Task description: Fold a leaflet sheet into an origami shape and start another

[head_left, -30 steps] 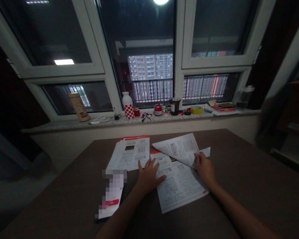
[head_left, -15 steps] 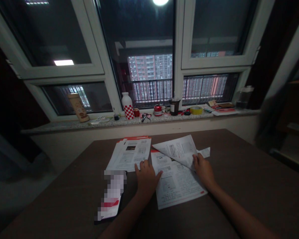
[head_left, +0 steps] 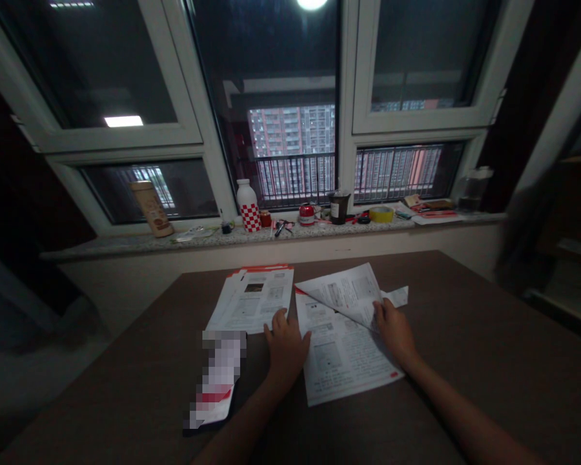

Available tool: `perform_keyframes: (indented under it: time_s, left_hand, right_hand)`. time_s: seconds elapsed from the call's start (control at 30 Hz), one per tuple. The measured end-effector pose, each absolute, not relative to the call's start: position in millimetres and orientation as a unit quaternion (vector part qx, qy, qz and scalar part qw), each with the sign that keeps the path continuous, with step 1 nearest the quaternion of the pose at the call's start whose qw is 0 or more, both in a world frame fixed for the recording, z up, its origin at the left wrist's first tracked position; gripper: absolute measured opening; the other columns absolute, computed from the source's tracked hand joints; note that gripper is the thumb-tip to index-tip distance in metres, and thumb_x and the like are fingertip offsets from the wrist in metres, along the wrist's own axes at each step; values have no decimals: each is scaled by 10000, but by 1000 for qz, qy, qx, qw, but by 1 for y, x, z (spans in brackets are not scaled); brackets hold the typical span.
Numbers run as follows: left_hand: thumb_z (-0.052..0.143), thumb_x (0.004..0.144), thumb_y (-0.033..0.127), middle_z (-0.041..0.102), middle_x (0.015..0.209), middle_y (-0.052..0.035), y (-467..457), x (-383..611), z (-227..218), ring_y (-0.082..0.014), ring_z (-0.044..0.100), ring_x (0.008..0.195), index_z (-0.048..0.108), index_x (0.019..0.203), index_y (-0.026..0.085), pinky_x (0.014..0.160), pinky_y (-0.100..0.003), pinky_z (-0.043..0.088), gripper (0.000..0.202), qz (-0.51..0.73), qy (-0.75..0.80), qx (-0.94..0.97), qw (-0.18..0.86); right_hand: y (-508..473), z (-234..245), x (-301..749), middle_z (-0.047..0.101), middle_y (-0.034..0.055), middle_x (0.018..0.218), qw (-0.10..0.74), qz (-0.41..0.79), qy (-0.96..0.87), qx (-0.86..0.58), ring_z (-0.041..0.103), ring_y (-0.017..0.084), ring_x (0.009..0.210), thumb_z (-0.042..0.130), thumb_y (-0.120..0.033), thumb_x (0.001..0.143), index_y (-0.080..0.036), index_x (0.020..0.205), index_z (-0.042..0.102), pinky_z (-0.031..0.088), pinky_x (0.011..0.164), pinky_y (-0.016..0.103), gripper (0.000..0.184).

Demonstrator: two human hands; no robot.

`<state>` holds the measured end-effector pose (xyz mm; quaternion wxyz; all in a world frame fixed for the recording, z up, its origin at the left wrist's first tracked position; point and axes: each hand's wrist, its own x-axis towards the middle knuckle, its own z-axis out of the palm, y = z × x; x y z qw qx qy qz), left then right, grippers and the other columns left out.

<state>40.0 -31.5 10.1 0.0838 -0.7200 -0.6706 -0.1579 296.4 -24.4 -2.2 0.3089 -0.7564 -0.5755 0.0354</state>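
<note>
Printed sheet (head_left: pixel 343 361), light and limp, lies on the dark table (head_left: pixel 465 361); your right hand (head_left: pixel 394 332) pinches its folded flap (head_left: pixel 343 290), the best hold, while your left hand (head_left: pixel 285 345) rests spread-fingered at its edge.

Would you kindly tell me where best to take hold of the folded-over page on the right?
Probably by its raised right edge, coming from the right, where the right hand is: the folded page curls up off the sheet beneath, so fingers can get under it.
</note>
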Motion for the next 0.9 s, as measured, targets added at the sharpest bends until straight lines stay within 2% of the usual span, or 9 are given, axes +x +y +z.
perform_keyframes:
  time_s: [0.2, 0.3, 0.47, 0.57, 0.67, 0.77, 0.83, 0.9]
  left_hand:
    - [585, 822, 203, 518, 1288, -134, -29, 39, 17, -298, 421, 1253, 639, 920, 158, 1043, -517, 292, 121, -210, -673, -705, 72]
    - [520, 847, 170, 537, 1256, -138, -26, 36, 22, -291, 454, 1217, 638, 884, 149, 1028, -496, 314, 126, -233, -677, -691, 103]
    - [417, 903, 181, 548, 1226, -162, -16, 21, 26, -290, 494, 1168, 619, 952, 106, 995, -468, 361, 221, -234, -709, -641, 177]
    - [415, 898, 182, 513, 1283, -195, -12, 15, 24, -322, 451, 1227, 608, 1003, 86, 1005, -512, 348, 240, -213, -726, -620, 210]
    - [440, 877, 169, 462, 1364, -211, -12, 16, 20, -344, 380, 1300, 580, 1145, 85, 1038, -571, 295, 313, -191, -719, -630, 222]
    - [476, 869, 203, 467, 1395, -167, -17, 24, 14, -342, 324, 1348, 560, 1228, 137, 1082, -603, 215, 375, -176, -675, -688, 201]
    - [471, 889, 266, 504, 1379, -127, -21, 32, 7, -318, 330, 1355, 594, 1196, 174, 1107, -579, 201, 343, -161, -622, -748, 165]
    - [410, 929, 332, 504, 1395, -92, -25, 40, -1, -286, 344, 1355, 543, 1281, 198, 1117, -560, 212, 399, -143, -572, -798, 123]
  right_hand:
    - [-27, -1, 296, 662, 82, 716, 343, 30, -576, -742, 608, 182, 616, 335, -348, 997, -159, 937, 564, 285, 535, 235, 303]
    - [-28, -1, 296, 668, 91, 730, 355, 26, -574, -737, 612, 192, 621, 314, -368, 999, -160, 949, 561, 290, 533, 238, 326]
    - [-26, -3, 297, 671, 98, 729, 342, 25, -569, -748, 617, 204, 626, 313, -379, 997, -165, 940, 565, 296, 538, 241, 335]
    - [-25, -4, 296, 678, 100, 760, 347, 35, -578, -738, 625, 202, 641, 310, -383, 997, -168, 956, 562, 307, 547, 240, 334]
    - [-25, -5, 295, 685, 106, 790, 351, 43, -583, -732, 633, 204, 658, 308, -378, 997, -166, 983, 557, 317, 553, 240, 327]
    - [-25, -5, 294, 681, 103, 765, 345, 41, -582, -736, 632, 208, 648, 312, -376, 995, -164, 977, 560, 317, 549, 244, 327]
    - [-25, -5, 295, 675, 97, 742, 340, 39, -580, -740, 629, 209, 636, 308, -379, 994, -163, 975, 562, 317, 547, 246, 334]
    - [-25, -5, 295, 673, 94, 738, 340, 39, -582, -738, 629, 209, 639, 300, -386, 995, -163, 982, 563, 322, 549, 246, 344]
